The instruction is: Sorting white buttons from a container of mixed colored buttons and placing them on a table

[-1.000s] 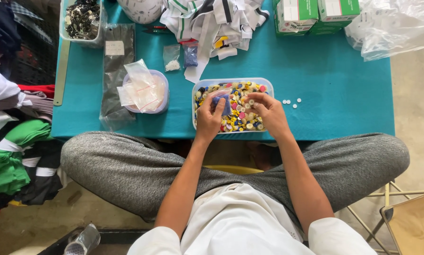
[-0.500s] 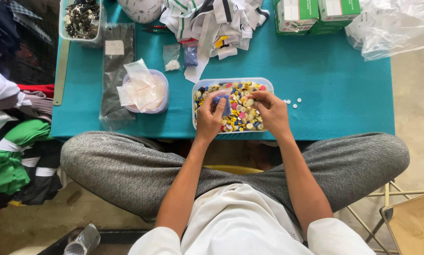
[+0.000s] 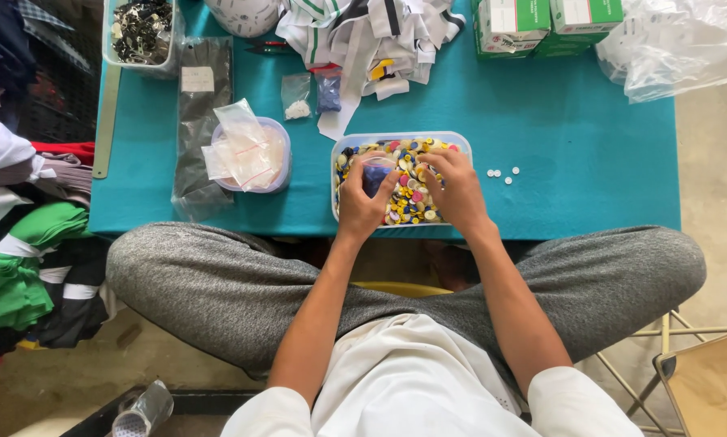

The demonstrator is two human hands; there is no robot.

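While both hands rest in the button tray (image 3: 461,146) on the teal table (image 3: 574,162), a small blue bag (image 3: 375,177) is pinched by the left hand (image 3: 363,202); buttons (image 3: 412,202) are touched by the right hand's (image 3: 457,190) curled fingers.

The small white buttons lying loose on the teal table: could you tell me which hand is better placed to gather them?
Probably the right hand: it rests in the button tray on the side nearest the white buttons. The left hand holds a small blue bag.
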